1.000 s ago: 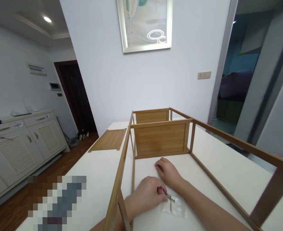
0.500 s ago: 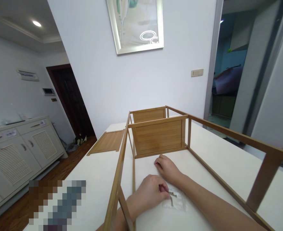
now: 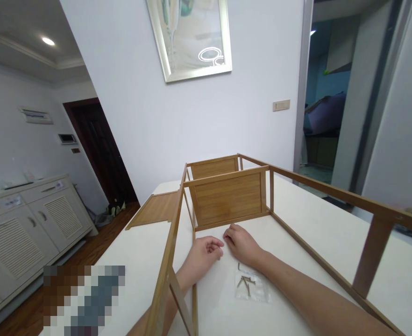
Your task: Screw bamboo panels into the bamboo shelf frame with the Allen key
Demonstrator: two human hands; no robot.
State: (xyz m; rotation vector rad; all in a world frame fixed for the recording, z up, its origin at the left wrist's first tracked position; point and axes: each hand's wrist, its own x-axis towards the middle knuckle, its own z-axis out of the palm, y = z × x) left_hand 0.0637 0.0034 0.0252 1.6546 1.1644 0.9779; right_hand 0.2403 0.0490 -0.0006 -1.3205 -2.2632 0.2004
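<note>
My left hand (image 3: 206, 255) is beside my right, inside a lying wooden frame (image 3: 171, 238). Its fingers are curled together; anything in them is too small to make out. My right hand (image 3: 241, 242) rests on the white tabletop (image 3: 220, 308), its fingers closed and turned away, so what they may hold is hidden. Nearer me, a clear plastic bag (image 3: 260, 291) lies flat with several screws (image 3: 245, 281) on it. A small dark bent piece (image 3: 239, 267) lies at its far edge. My right forearm passes right of the bag.
Wooden panels (image 3: 229, 198) cross the far part of the frame. Another loose panel (image 3: 153, 210) lies left of it on the table. The frame's long rail (image 3: 318, 186) and crosspiece (image 3: 373, 254) stand at the right. A white cabinet (image 3: 38, 224) is at the left.
My left hand has left the screws on the bag and moved away from me and left, close to my right hand. The right hand has stayed in place. The view has shifted slightly.
</note>
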